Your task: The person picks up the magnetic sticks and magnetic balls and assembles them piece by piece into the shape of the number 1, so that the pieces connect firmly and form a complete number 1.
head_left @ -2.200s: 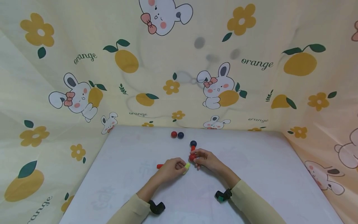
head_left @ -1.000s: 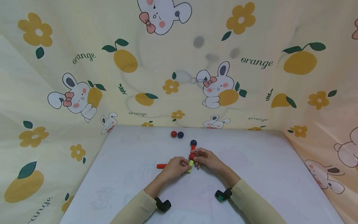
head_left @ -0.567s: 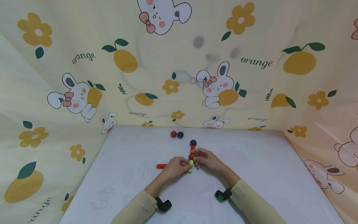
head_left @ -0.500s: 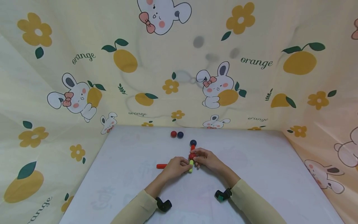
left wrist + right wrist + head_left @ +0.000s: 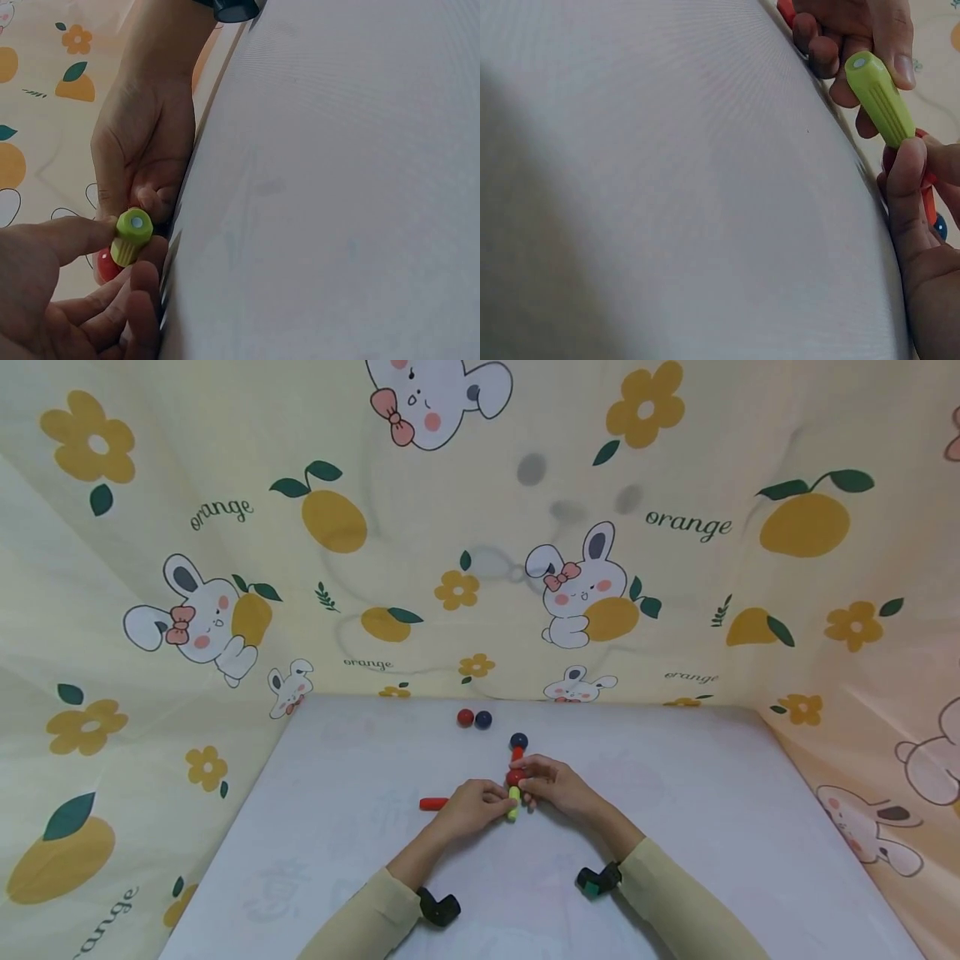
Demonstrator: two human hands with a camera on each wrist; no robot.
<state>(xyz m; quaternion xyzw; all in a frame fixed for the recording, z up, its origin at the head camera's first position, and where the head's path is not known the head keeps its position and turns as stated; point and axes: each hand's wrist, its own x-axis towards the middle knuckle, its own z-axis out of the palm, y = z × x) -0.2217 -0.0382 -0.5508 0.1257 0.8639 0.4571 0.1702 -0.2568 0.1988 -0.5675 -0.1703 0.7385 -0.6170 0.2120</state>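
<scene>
My left hand [image 5: 474,807] pinches a yellow-green ribbed magnetic rod [image 5: 881,101] between thumb and fingers; a pale round spot marks its near end. The rod's far end meets a red ball [image 5: 516,778], which my right hand [image 5: 553,785] grips between thumb and fingers. Beyond that ball a short red rod [image 5: 517,756] runs to a dark blue ball [image 5: 519,741], so the pieces form one nearly straight line. In the left wrist view, the fingers partly cover the red ball [image 5: 108,264]. How firmly rod and ball join cannot be seen.
Another red rod [image 5: 432,804] lies left of my left hand, its right end hidden behind the hand. Toward the back of the white table [image 5: 360,743], a loose red ball [image 5: 465,717] and a dark blue ball [image 5: 483,720] sit side by side. A printed cloth [image 5: 420,560] hangs behind.
My left hand has moved right, bringing the yellow-green rod against the red ball and turning it into line. More of the loose red rod shows. My right hand has stayed nearly still.
</scene>
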